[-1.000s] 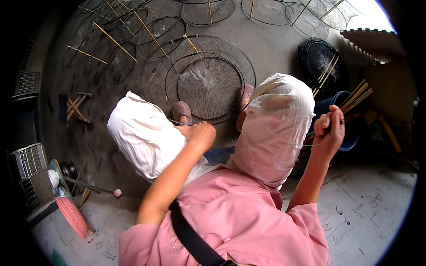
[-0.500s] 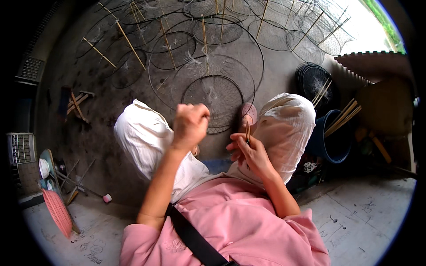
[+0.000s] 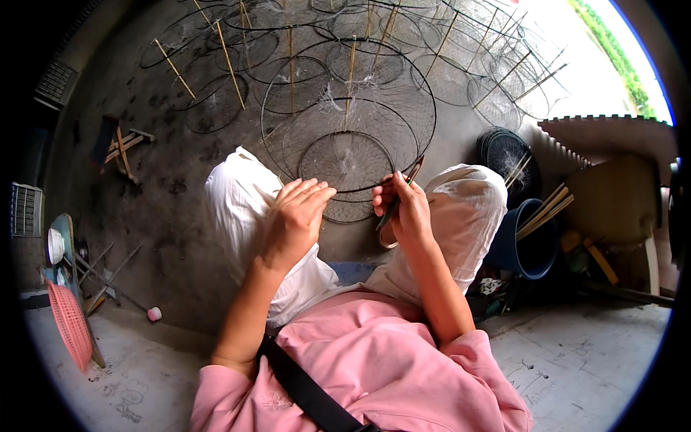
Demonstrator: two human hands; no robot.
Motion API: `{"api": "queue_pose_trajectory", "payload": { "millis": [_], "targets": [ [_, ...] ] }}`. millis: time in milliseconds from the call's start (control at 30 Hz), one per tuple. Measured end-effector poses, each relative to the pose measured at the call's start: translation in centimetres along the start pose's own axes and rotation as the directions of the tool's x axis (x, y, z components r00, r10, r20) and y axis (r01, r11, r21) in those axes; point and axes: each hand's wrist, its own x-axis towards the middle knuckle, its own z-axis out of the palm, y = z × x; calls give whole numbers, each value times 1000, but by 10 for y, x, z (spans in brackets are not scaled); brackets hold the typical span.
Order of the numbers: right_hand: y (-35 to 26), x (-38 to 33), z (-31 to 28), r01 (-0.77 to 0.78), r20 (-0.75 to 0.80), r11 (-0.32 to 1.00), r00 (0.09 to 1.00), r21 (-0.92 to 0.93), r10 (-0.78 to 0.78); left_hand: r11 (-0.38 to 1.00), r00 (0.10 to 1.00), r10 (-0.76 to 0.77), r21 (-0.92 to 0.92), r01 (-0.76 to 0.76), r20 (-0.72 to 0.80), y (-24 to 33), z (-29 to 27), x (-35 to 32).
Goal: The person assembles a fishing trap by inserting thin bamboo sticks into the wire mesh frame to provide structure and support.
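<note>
A grey floor (image 3: 173,216), blotched dark, runs across the room, and daylight comes in beyond the near net (image 3: 345,132), off to its right. I see that net, 1 among many, before the seated person, the edge of its black ring (image 3: 354,191) between 2 hands. The left hand (image 3: 294,223) is at that edge, fingers close together; I can't tell whether they grip it. The right hand (image 3: 412,212) has its fingers closed round 1 pointed tool (image 3: 387,214). Past the near net are more nets (image 3: 495,97), overlapping too much for me to count, with thin sticks (image 3: 175,69) among them. Right of the near net: 1 blue bucket (image 3: 506,241) holding a bundle of sticks (image 3: 545,211), and 1 black stack (image 3: 495,156) of nets. Left of it: 1 wooden stool (image 3: 122,150) and 1 pink basket (image 3: 68,324).
</note>
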Motion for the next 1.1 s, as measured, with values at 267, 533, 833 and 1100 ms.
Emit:
{"api": "queue_pose_trajectory", "payload": {
  "millis": [267, 533, 833, 1100],
  "targets": [
    [-8, 13, -33, 9, -57, 992, 998, 123, -2, 994, 938, -14, 97, 51, -347, 59, -42, 27],
    [-13, 14, -26, 1, -56, 992, 998, 126, 6, 992, 989, 57, 115, -42, -133, 11, 46, 38],
    [-24, 11, -21, -3, -48, 991, 999, 134, 9, 991, 990, 125, 55, -122, -62, -1, 45, 69],
    [-174, -93, -56, -85, 316, 966, 935, -245, 162, 991, 997, 75, -111, -73, 20, -5, 64, 80]
  ]
}}
